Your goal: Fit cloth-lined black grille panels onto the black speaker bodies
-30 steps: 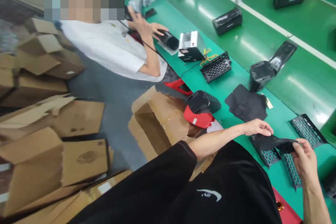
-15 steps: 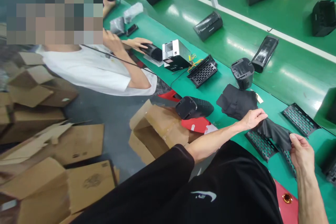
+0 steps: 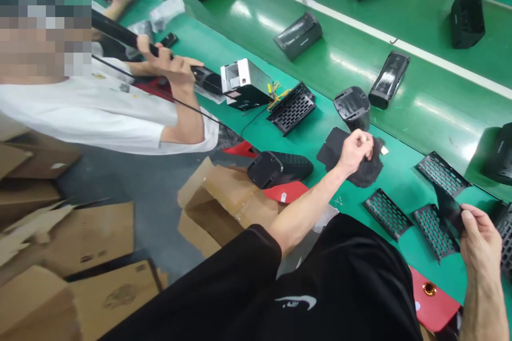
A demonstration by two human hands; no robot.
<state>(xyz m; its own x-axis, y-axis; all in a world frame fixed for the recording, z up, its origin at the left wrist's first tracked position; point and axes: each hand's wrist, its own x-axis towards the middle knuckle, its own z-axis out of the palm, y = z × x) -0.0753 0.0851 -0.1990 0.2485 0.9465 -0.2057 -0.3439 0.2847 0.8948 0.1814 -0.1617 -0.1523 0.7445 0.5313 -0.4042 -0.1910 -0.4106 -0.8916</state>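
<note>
My right hand (image 3: 481,234) pinches one end of a black fabric piece (image 3: 450,210), which hangs from the fingers over the perforated black grilles. My left hand (image 3: 357,152) is closed, fingertips together, above a stack of black fabric pieces (image 3: 332,148). Whether anything is between those fingers I cannot make out. Between and below my hands lie a slotted grille (image 3: 387,214) and a second grille (image 3: 435,232), with a third grille (image 3: 443,173) farther back. Just beyond my left hand a black speaker housing (image 3: 352,106) stands on end.
A co-worker in a white sleeve (image 3: 100,128) handles a black cylindrical part (image 3: 208,80) at the left. Beside it stand a metal box (image 3: 246,85) and another grille (image 3: 292,108). Several speakers, one a black speaker (image 3: 298,35), lie on the green conveyor. An open carton (image 3: 224,202) is below the table edge.
My left hand has let go of the fabric piece and moved left and away over the stack. My right hand has shifted right with the piece. The view has swung right.
</note>
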